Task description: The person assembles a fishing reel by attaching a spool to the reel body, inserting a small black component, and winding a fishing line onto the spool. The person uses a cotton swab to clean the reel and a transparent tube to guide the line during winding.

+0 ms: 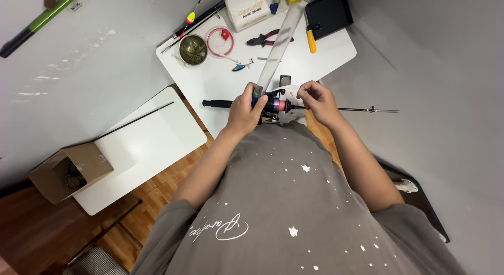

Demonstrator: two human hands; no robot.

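Observation:
My left hand (244, 111) grips a black fishing rod (357, 109) near its spinning reel (276, 105), which has a purple and pink spool. The rod lies crosswise over the near edge of a white table (325, 57), its black handle (216, 103) pointing left and its thin tip pointing right. My right hand (318, 99) hovers just right of the reel with fingers pinched together, seemingly on thin line that I cannot make out. A long grey translucent sleeve (279, 44) slants from my left hand up across the table.
On the table lie pliers (265, 40), a round green tin (192, 49), a coil of line (219, 41), a small lure (239, 67), a white box (247, 10), a black case (328, 13) and a yellow tool (311, 39). A lower white table (152, 143) holds a thin rod and cardboard box (71, 171).

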